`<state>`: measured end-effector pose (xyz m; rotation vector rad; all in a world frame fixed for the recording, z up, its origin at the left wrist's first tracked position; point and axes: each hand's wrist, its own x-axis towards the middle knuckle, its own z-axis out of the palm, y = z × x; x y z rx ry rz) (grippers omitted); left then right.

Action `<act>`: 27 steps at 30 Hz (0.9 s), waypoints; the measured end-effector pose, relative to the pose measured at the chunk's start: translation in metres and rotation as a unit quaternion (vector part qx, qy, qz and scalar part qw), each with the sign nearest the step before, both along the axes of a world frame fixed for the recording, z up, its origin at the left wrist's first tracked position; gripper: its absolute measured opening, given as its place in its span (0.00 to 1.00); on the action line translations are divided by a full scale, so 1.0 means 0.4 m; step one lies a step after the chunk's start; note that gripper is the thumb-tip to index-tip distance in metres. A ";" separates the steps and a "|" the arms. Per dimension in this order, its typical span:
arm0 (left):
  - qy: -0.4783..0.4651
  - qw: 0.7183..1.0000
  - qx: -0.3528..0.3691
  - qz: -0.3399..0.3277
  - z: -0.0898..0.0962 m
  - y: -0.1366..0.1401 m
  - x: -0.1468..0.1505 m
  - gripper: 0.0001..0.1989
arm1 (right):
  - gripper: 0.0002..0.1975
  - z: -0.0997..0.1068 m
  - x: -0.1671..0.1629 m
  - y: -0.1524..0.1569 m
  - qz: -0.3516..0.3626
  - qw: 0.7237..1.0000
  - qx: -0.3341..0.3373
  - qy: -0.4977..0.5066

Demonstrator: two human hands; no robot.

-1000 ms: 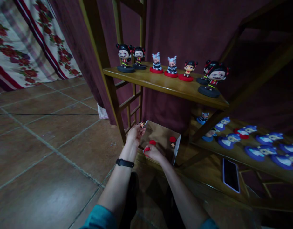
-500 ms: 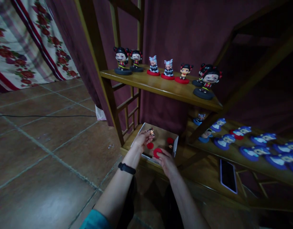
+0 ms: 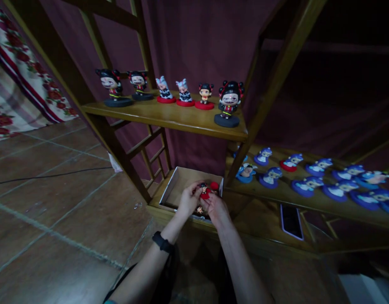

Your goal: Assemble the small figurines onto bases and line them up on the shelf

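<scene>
Over the open cardboard box (image 3: 177, 179), my two hands are brought together. My left hand (image 3: 188, 199), with a dark band on its wrist, pinches a small black-haired figurine (image 3: 203, 186). My right hand (image 3: 217, 209) grips a round red base (image 3: 206, 195) right against the figurine's lower end; whether the two are joined I cannot tell. Below my fingers, at the box's near side, lies another small figurine (image 3: 199, 209). A second red disc (image 3: 214, 185) is in the box's right part, partly behind my right hand.
Above the box, a wooden shelf (image 3: 169, 120) bears several figurines on grey and red bases. Rows of blue-based figurines (image 3: 270, 177) stand on the lower shelf at right. A phone (image 3: 291, 221) lies in front of them. A slanting wooden post (image 3: 276, 76) rises right of the box.
My hands have come together, bringing figurine and red base into contact. The view has shifted, so the shelf and its figurines appear further left.
</scene>
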<state>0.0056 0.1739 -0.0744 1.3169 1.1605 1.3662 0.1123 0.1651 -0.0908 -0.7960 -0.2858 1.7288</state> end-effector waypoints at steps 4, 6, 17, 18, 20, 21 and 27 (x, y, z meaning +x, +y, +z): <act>0.031 0.999 0.012 -0.005 0.002 -0.003 0.010 0.15 | 0.07 0.005 0.011 0.008 -0.011 1.000 -0.002 -0.010; 0.026 1.000 0.008 -0.006 0.007 -0.005 0.010 0.14 | 0.06 0.003 0.014 0.009 -0.006 1.000 -0.001 -0.015; -0.063 0.997 -0.051 0.015 -0.001 0.008 -0.003 0.15 | 0.05 0.014 0.008 0.008 0.002 1.000 0.023 -0.007; -0.052 0.998 -0.041 0.017 -0.003 0.009 -0.003 0.15 | 0.05 0.015 0.007 0.008 0.002 1.000 0.022 -0.007; -0.032 0.999 -0.020 0.018 -0.004 0.009 -0.002 0.15 | 0.05 0.015 0.006 0.008 0.003 1.000 0.024 -0.009; -0.024 1.000 -0.012 0.016 -0.004 0.009 -0.001 0.15 | 0.05 0.013 0.005 0.008 0.003 1.000 0.026 -0.010; 0.007 1.000 -0.023 0.009 0.012 -0.004 0.008 0.14 | 0.05 0.002 0.008 0.008 0.015 0.999 0.033 -0.019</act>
